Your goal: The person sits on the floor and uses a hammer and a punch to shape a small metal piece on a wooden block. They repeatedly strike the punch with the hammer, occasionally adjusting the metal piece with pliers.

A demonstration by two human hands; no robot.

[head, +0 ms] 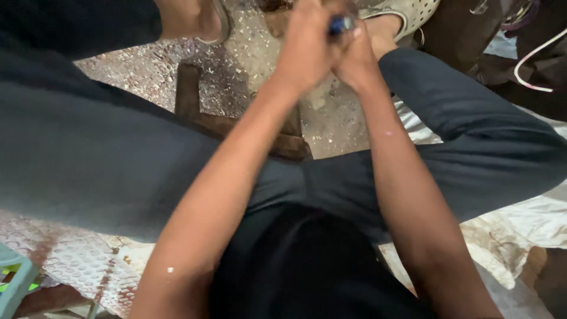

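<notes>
Dark trousers (118, 159) fill the near view as we sit with knees apart. Our left hand (304, 50) and right hand (360, 59) clench together around a small blue-tipped tool (341, 24), held up over the shaving-strewn floor (331, 118) beside a brown wooden piece (195, 100).

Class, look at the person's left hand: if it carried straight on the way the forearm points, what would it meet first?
Probably the perforated pale shoe or foot just beyond the left hand, which grips a small blue-tipped object with the right hand; depth is unclear.
</notes>
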